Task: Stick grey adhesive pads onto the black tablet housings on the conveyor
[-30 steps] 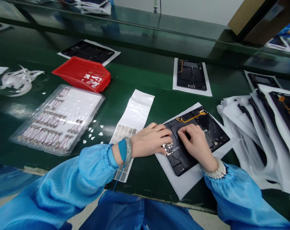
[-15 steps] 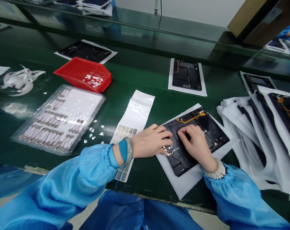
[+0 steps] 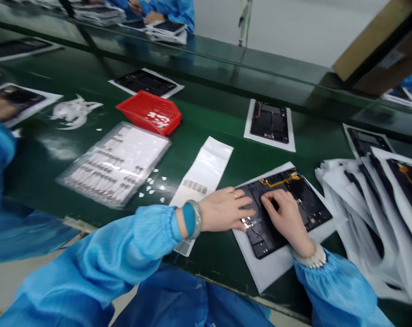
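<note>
A black tablet housing with an orange flex cable lies tilted on a white sheet in front of me. My left hand rests on the housing's left edge by a small circuit board, fingers spread. Over the middle of the housing, my right hand is closed in a pinch; whatever its fingertips hold, if anything, is hidden. Partly under my left forearm runs a white strip with grey adhesive squares.
Left are a clear tray of small wired parts, a red bin with white bits, loose white dots and curled backing scraps. Sheet-wrapped housings crowd the right. Another housing lies behind. A co-worker's hand is at far left.
The view has swung left, so the bench things appear farther right and lower. A co-worker's arm has come into view at left. Both my hands stay on or over the housing.
</note>
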`<state>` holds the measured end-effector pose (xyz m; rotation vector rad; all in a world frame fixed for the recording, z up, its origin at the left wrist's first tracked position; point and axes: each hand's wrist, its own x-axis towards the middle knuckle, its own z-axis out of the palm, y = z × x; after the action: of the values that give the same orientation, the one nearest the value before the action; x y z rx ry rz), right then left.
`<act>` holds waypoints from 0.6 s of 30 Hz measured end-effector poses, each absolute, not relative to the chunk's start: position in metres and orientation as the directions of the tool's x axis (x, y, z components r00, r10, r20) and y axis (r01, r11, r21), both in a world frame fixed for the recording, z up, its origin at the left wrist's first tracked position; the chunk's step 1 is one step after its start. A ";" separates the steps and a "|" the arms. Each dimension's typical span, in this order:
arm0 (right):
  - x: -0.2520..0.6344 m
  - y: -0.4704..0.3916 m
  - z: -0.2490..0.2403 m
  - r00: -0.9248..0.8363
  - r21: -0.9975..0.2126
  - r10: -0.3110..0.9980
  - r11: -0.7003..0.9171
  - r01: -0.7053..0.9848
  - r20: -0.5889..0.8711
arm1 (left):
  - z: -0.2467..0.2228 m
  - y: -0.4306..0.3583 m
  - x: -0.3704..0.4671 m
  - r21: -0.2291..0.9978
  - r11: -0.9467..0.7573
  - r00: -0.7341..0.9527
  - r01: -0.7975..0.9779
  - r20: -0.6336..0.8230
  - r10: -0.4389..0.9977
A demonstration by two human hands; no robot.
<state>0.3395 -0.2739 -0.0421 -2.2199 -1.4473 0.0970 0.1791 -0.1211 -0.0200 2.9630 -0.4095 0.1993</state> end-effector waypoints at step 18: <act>0.388 -0.288 -0.087 0.512 -0.520 0.853 -0.394 0.758 0.101 | 0.013 0.017 0.006 0.223 -0.627 0.634 0.746 0.050 0.772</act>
<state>0.3880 -0.2876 -0.0873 -2.2476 -1.3152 0.2474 0.0059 0.0174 0.0129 2.6726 1.2546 0.2090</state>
